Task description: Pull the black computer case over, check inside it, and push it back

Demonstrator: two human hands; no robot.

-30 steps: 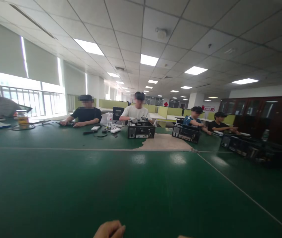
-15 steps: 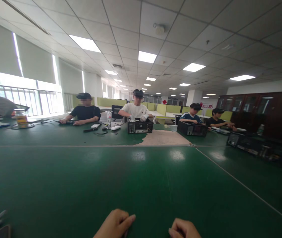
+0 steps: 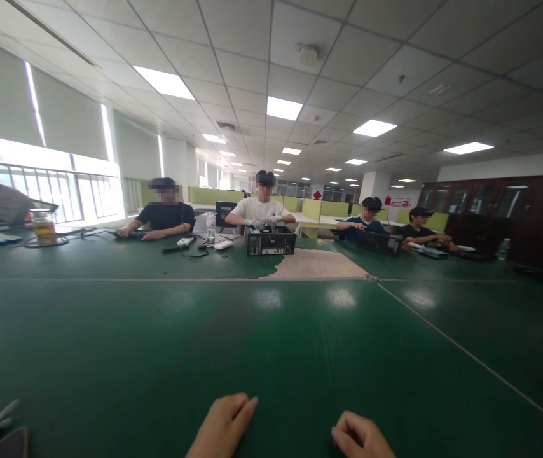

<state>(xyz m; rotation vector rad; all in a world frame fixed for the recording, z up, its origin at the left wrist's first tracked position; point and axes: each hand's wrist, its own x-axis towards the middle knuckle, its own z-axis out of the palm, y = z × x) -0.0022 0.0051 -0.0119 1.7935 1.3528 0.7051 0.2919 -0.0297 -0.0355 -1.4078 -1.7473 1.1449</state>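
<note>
At the near edge of the green table (image 3: pixel 271 343), the left hand (image 3: pixel 221 427) and the right hand (image 3: pixel 362 437) rest apart on bare mat, both loosely curled with fingers half folded, holding nothing. Nearest the left hand, well off to its left, lie a dark phone (image 3: pixel 2 445) and a white pen-like item (image 3: pixel 0 416). Across the table sit four people, one behind a black computer case (image 3: pixel 270 242).

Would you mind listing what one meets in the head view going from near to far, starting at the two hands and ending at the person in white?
Left hand and right hand resting empty on the green table → bare tan patch in the table cover → black computer case → person in white.
</note>
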